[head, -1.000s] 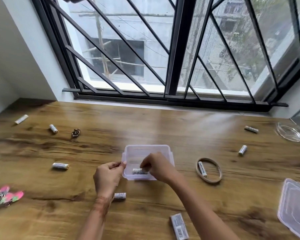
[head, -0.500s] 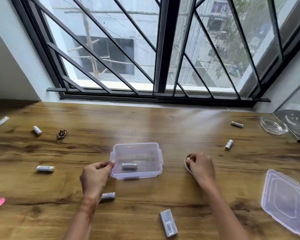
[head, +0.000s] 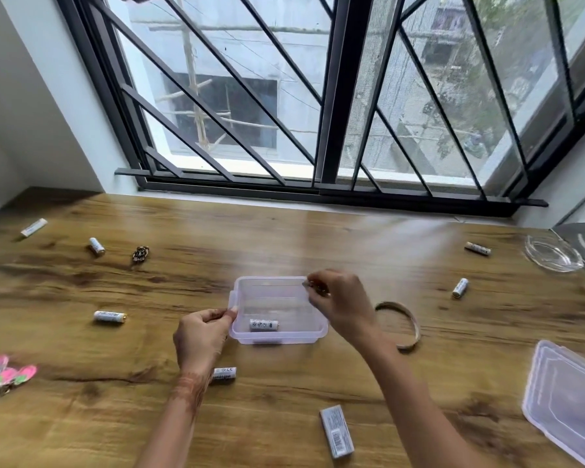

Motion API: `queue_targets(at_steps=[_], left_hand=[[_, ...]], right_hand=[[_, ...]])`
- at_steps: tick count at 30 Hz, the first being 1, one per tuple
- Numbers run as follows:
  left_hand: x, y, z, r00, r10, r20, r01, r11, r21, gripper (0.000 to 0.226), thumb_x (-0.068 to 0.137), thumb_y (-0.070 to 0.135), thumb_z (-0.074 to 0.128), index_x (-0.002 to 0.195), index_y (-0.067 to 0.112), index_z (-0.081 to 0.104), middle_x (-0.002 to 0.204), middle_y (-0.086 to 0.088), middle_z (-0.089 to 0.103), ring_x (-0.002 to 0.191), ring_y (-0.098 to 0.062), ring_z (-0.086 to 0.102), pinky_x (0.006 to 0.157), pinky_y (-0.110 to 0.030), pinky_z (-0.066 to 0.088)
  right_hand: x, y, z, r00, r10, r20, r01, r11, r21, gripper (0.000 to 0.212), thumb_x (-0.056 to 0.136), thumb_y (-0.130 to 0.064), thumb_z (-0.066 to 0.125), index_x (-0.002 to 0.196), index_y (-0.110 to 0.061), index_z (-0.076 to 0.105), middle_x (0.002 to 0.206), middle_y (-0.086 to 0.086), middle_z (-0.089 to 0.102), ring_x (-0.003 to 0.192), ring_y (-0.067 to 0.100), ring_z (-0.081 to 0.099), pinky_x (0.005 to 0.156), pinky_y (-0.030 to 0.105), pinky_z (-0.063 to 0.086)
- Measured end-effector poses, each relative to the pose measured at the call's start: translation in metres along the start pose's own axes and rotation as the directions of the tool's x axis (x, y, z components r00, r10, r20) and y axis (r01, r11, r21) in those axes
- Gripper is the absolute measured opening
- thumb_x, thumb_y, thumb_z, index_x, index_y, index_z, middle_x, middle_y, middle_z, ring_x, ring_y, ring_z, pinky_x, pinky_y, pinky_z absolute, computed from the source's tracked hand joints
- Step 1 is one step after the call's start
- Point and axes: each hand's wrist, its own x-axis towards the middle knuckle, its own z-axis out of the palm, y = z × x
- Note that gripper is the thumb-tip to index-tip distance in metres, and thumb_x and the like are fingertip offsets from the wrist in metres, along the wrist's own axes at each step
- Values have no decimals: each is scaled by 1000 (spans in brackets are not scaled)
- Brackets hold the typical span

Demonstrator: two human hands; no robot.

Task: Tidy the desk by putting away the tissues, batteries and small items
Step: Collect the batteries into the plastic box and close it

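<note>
A battery (head: 263, 325) lies inside the clear plastic box (head: 277, 336) at the middle of the wooden desk (head: 284, 241). The left hand (head: 201, 339) pinches the box's left rim, while the right hand (head: 340, 300) hovers over its far right corner, fingertips closed on something small, probably another battery, though blur hides it. More batteries (head: 109, 316) lie scattered around, and the lid (head: 568, 400) sits far right.

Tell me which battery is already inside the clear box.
The battery lying on its side at the clear box's near wall, between both hands. Every other battery lies loose on the desk.
</note>
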Motion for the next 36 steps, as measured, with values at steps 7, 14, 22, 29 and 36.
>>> queue_targets(at_steps=[7, 14, 22, 29, 36], left_hand=[[-5, 6, -4, 1000, 18, 22, -19, 999, 47, 17, 70, 32, 78, 64, 20, 68, 62, -2, 67, 66, -22, 62, 73, -37, 56], [-23, 8, -30, 985, 150, 81, -170, 914, 368, 27, 70, 48, 73, 82, 23, 73, 82, 4, 73, 82, -16, 66, 66, -25, 47], [-39, -19, -45, 863, 219, 456, -479, 642, 599, 28, 63, 35, 81, 87, 25, 69, 83, 14, 53, 91, -13, 58, 70, -19, 37], [-46, -12, -49, 870, 252, 424, -476, 655, 587, 19, 76, 22, 71, 68, 32, 56, 80, 6, 60, 80, -13, 54, 64, -24, 38], [-51, 9, -52, 936, 269, 227, -352, 706, 615, 8, 80, 35, 68, 78, 28, 65, 81, 6, 62, 78, -18, 58, 61, -27, 42]], right_hand=[[22, -28, 56, 906, -147, 397, 176, 984, -39, 17, 85, -6, 58, 95, -2, 71, 98, 16, 70, 92, 29, 63, 81, 38, 48], [-7, -6, 32, 989, -56, 138, 36, 989, 143, 16, 80, 4, 63, 93, -1, 72, 91, 12, 72, 80, 16, 65, 75, 23, 50], [-44, 41, -18, 903, 270, -334, -195, 950, 243, 11, 78, -3, 70, 88, -7, 73, 81, 0, 71, 68, 3, 61, 66, -1, 41], [-36, 124, -45, 747, 477, -463, -476, 870, 128, 17, 81, -3, 63, 96, 2, 69, 97, 19, 69, 91, 30, 64, 87, 35, 46], [-18, 197, -59, 689, 678, -257, -725, 649, -231, 49, 93, -31, 48, 136, -9, 38, 149, 25, 20, 133, 41, 23, 107, 48, 26]])
